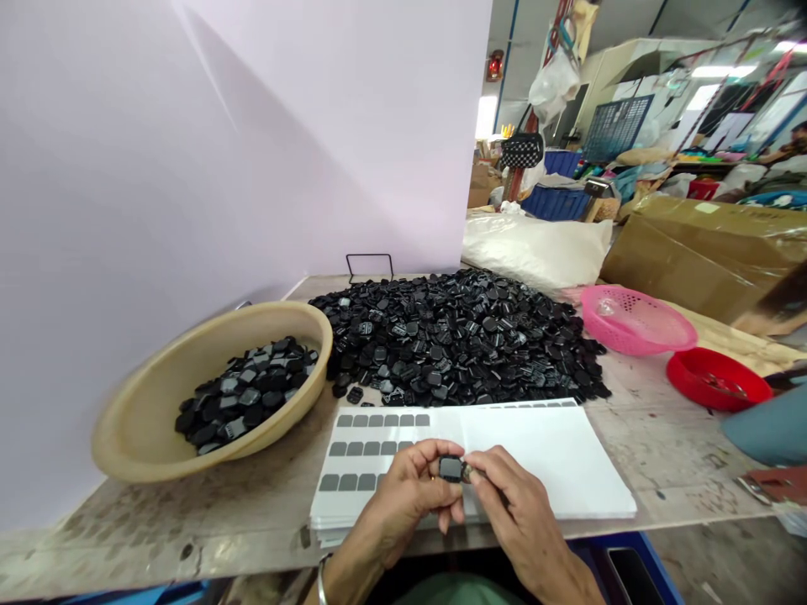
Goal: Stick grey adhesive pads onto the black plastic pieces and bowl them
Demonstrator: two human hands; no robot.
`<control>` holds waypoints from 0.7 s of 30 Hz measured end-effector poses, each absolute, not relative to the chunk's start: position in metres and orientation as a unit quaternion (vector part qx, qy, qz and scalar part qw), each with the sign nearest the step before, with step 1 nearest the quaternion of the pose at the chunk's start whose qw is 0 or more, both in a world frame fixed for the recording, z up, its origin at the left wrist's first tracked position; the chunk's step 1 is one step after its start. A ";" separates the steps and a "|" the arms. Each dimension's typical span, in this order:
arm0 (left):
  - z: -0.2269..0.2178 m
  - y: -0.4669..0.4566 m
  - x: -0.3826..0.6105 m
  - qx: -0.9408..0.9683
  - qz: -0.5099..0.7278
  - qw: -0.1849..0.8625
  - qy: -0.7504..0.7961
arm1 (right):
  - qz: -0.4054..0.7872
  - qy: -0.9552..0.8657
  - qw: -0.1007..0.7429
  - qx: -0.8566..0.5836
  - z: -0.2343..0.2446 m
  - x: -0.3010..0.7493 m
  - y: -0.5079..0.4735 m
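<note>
A small black plastic piece with a grey rounded-square face [450, 468] is held over the sheets by my left hand [413, 487], between thumb and fingers. My right hand [514, 500] is closed at the right edge of the same piece, thumb and forefinger pinched on it; whether something tiny is also between those fingertips I cannot tell. Under both hands lies a stack of white sheets [535, 454]. Grey rounded-square stickers [373, 448] run in rows on the left part of the top sheet.
Behind the sheets spreads a large heap of black plastic pieces [454, 336]. A cream basin [119, 437] at left contains more pieces. On the right are a pink basket [636, 328], a red bowl [699, 386] and a cardboard box [693, 252]. A pale wall [252, 143] rises at left.
</note>
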State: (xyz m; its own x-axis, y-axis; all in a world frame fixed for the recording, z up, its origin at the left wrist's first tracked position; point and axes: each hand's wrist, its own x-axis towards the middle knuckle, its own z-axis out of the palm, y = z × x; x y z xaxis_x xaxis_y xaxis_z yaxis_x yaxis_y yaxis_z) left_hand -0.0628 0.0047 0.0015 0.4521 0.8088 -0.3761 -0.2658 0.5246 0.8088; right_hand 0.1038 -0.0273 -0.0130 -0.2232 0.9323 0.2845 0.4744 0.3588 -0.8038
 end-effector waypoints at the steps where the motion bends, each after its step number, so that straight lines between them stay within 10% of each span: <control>1: 0.002 0.005 -0.062 0.344 0.345 0.779 0.395 | 0.292 -0.726 0.391 -0.485 -0.013 0.104 -0.027; 21: -0.001 0.004 -0.075 0.366 0.347 0.773 0.385 | 0.303 -0.744 0.347 -0.484 -0.011 0.096 -0.024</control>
